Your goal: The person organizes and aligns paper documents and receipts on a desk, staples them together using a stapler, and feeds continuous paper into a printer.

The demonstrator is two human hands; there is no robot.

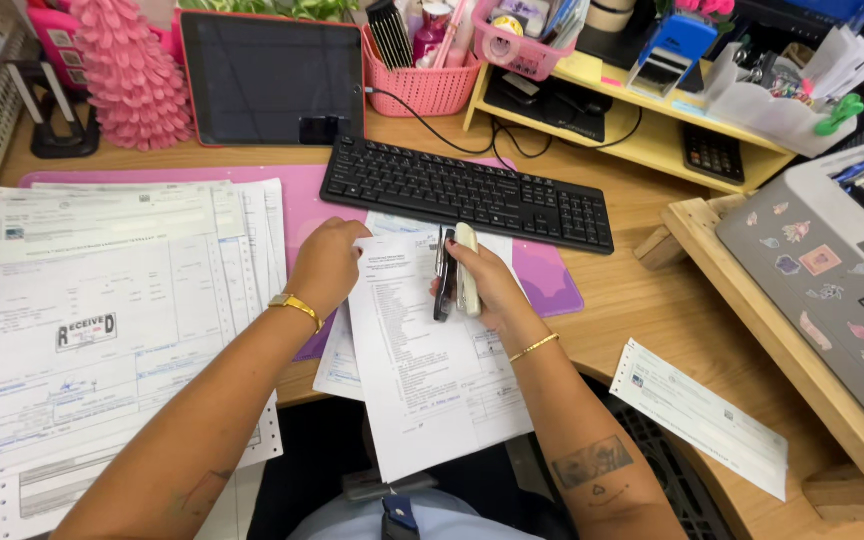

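On desk [642, 300], centre: I see the paper stack [422, 370] overhanging the near edge. L hand [327, 265] pinches its top-left corner; R hand [482, 285] is clenched round stapler [457, 272], over top edge. Step, I judge: stapling. Next needs corner seated in stapler mouth, sheets aligned.

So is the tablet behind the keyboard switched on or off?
Off, it seems: the tablet screen is uniformly dark, showing only faint reflections.

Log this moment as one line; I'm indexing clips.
left hand: holds paper sheets | right hand: grips stapler | behind: keyboard
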